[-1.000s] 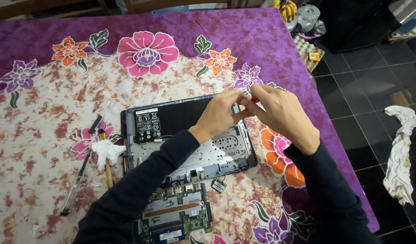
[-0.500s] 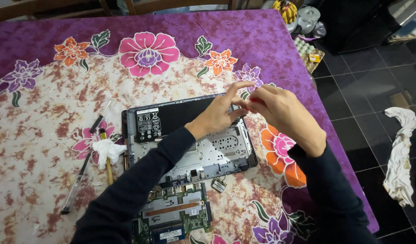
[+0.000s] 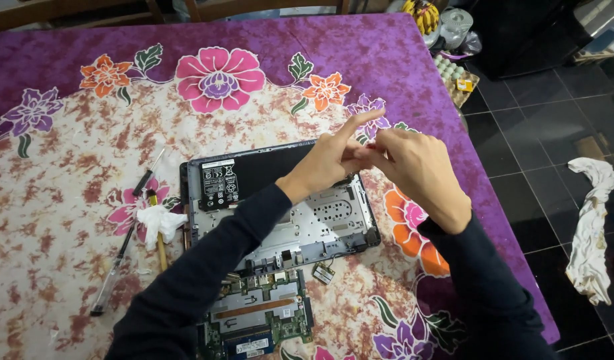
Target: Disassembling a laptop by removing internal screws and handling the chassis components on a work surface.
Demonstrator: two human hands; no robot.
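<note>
An opened laptop base (image 3: 333, 230) lies on the flowered tablecloth, its black battery (image 3: 253, 172) at the far side. Both my hands hover just above its far right corner with their fingertips meeting. My left hand (image 3: 323, 163) has its index finger stretched out up and to the right. My right hand (image 3: 417, 167) pinches its fingers against the left hand's fingertips. Whatever sits between the fingertips is too small to see. A green circuit board (image 3: 257, 320) lies just in front of the base, and a small card (image 3: 323, 272) rests beside it.
Left of the laptop lie a screwdriver (image 3: 143, 183), a clear pen (image 3: 110, 280), a crumpled white tissue (image 3: 157, 220) and a yellow-handled tool (image 3: 159, 243). The table edge runs down the right. On the dark tiled floor lie a white cloth (image 3: 590, 227) and an egg tray (image 3: 453, 73).
My hands stayed joined over the laptop's far right corner and shifted slightly. My left index finger has straightened out.
</note>
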